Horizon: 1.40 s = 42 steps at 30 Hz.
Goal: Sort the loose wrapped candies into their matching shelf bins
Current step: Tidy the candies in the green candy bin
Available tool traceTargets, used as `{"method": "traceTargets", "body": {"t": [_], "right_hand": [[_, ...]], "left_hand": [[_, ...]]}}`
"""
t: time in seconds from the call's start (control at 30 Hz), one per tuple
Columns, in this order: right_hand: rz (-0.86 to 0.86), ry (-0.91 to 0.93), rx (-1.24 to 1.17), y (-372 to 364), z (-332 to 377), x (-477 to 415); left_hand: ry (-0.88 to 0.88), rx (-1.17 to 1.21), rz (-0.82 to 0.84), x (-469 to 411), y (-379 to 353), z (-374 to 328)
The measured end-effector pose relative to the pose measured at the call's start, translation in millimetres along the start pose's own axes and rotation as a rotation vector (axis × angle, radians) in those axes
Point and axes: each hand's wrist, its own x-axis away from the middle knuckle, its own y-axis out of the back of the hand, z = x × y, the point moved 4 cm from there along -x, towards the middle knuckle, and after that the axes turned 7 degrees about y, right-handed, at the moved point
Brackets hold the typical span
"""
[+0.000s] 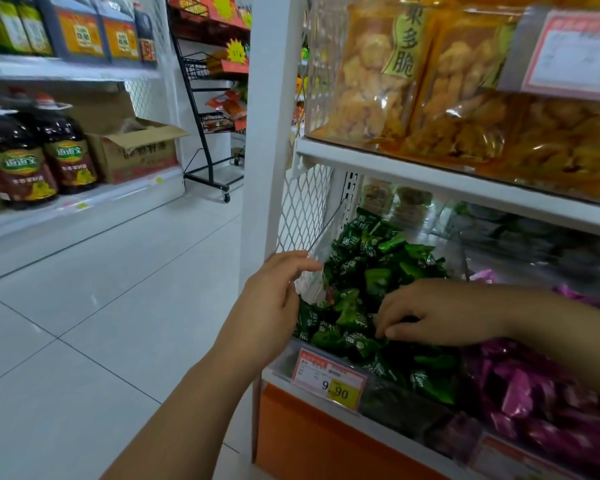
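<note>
Left hand [274, 299] mid-frame, fingers slack, empty, beside clear plastic bin wall [317, 258]; right hand [440, 317] right of it, fingertips [394, 331] pinching among green foil-wrapped candies [368, 271] directly beneath.

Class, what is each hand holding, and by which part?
Left hand holds nothing. Right hand seems to pinch a green wrapped candy atop the pile; which part is hidden.

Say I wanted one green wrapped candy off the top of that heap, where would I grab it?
Likely pinch the flat crimped end of a green wrapped candy lying topmost, coming from the open front, slightly above: its ends stick out free, and the white shelf board overhangs the heap's back.
</note>
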Motion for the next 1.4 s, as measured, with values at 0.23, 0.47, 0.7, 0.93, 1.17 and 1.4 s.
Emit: {"method": "traceTargets", "body": {"t": [0.23,0.47,0.7,0.93,1.17,1.4], "right_hand": [[-0.224,-0.024,-0.197,34.6,-2.5,-22.1],[-0.209,-0.131,-0.145,23.1,-21.1,-95.5],[-0.159,-0.181,-0.105,12.4,-38.8,-120.7],[-0.261,-0.155,0.014,12.8,-43.4,-120.0],[-0.590,-0.158,-0.113,33.5,-30.6,-83.4],[-0.868,-0.184,-0.810,22.7,2.7,-4.3]], "left_hand": [[0.021,-0.025,-0.002,-0.7,-0.2,-0.4],[-0.005,-0.056,0.001,-1.7,1.1,-1.3],[-0.008,-0.056,-0.001,-3.1,1.2,-0.3],[-0.003,-0.058,-0.001,-2.7,1.3,0.0],[-0.017,-0.038,0.002,-2.6,1.5,-1.9],[0.003,-0.025,0.008,-1.2,0.8,-1.7]]}}
